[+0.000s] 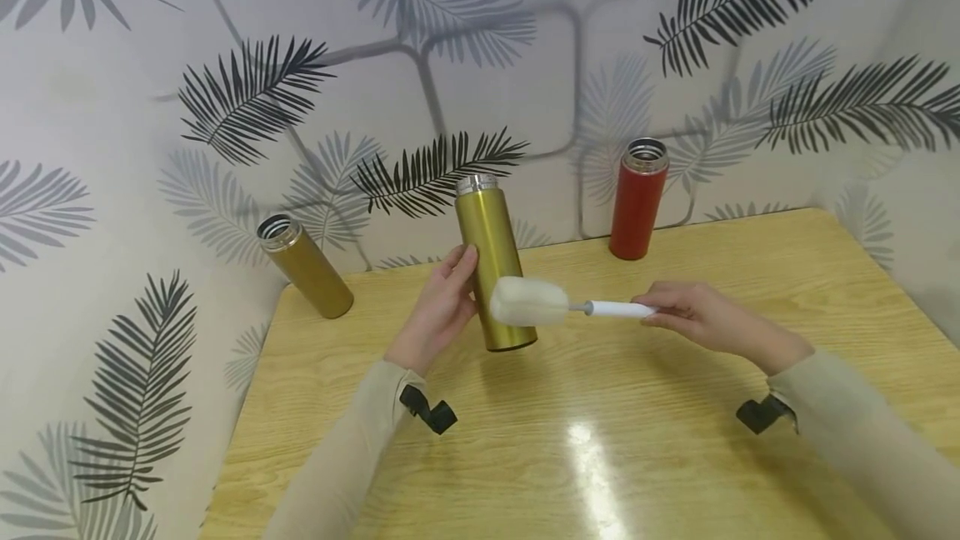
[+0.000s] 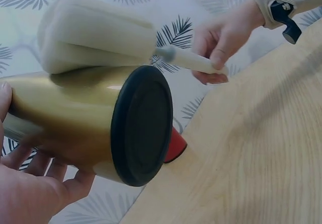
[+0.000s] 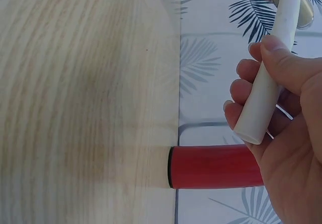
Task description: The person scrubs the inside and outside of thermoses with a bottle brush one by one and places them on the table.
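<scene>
My left hand (image 1: pixel 442 302) grips a shiny gold thermos bottle (image 1: pixel 487 232) by its side, lifted above the table and slightly tilted. Its bare steel neck is at the top, and its black base (image 2: pixel 143 126) faces the left wrist camera. In my right hand (image 1: pixel 690 315) is a bottle brush, held by its white handle (image 3: pixel 274 78) between thumb and fingers. The brush's cream sponge head (image 1: pixel 528 301) points left and lies across the lower side of the gold bottle in the head view. Whether sponge and bottle touch, I cannot tell.
A second, darker gold bottle (image 1: pixel 311 269), lidless, stands at the table's back left. A red bottle (image 1: pixel 637 202), also lidless, stands at the back right. Behind the wood-grain table (image 1: pixel 525 457) rises a wall (image 1: pixel 510 98) with a leaf pattern.
</scene>
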{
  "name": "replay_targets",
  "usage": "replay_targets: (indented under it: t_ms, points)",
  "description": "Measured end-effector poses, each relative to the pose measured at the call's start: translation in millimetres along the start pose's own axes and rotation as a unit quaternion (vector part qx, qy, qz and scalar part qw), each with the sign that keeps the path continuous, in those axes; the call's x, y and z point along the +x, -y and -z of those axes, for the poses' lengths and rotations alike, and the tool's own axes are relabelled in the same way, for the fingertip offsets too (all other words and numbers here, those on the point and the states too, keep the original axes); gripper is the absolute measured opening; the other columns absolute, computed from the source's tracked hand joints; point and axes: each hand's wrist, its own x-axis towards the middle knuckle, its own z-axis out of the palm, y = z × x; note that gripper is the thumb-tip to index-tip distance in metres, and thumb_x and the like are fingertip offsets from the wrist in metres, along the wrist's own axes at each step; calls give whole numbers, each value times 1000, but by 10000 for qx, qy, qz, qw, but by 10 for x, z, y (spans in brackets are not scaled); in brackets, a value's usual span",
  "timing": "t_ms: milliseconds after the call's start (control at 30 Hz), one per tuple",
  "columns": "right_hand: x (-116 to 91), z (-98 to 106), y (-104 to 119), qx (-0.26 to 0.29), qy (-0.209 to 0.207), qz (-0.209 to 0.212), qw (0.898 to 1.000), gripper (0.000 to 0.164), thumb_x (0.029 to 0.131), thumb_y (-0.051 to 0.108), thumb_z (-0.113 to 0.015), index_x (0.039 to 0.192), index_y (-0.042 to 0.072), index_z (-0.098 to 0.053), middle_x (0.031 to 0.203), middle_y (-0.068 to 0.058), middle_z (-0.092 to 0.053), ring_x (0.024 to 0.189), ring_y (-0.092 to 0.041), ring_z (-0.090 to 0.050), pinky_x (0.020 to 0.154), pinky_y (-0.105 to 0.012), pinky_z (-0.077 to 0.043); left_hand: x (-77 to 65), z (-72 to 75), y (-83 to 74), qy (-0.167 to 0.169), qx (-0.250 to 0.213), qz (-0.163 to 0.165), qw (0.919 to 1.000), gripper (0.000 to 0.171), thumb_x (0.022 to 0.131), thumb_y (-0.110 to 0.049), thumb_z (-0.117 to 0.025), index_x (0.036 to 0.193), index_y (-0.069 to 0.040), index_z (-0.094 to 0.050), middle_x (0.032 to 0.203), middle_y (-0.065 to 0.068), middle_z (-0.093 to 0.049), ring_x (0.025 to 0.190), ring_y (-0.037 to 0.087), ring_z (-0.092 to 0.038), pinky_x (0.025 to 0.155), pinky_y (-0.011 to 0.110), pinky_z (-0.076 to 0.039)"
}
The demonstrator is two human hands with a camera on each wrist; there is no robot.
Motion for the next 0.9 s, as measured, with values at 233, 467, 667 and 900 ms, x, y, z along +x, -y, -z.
replay_targets:
  t_ms: [233,467,667,900]
  points:
    - [-46,-27,7,41,180,-26,9998,30,90,-6,-75,116,9,-75,96,13,-67,80,0,-55,66,-24,-50,31,18,-70,-306,-126,-189,9993,44,114,-24,-42,153,-4,-37,122,3,-58,115,20,-57,99,42,-49]
    - [-30,-21,22,-188,-136,-56,9997,31,87,-8,-76,114,6,-73,90,14,-61,76,1,-49,62,-23,-45,27,12,-38,-288,-369,-127,9988,30,113,-25,-45,138,-9,-47,119,3,-58,112,21,-57,94,36,-51]
    - [40,14,42,-329,-364,-82,9988,31,86,-8,-77,113,7,-74,88,14,-61,75,0,-49,62,-23,-45,14,16,-3,-69,-221,14,9997,33,113,-25,-43,141,-8,-46,128,6,-56,121,26,-54,105,42,-45]
    - [106,141,45,-644,-609,-89,9960,31,83,-10,-78,112,4,-75,87,12,-64,74,0,-50,62,-24,-46,-8,-2,29,166,65,172,9997,36,114,-25,-41,146,-8,-44,127,2,-57,118,19,-55,100,39,-49]
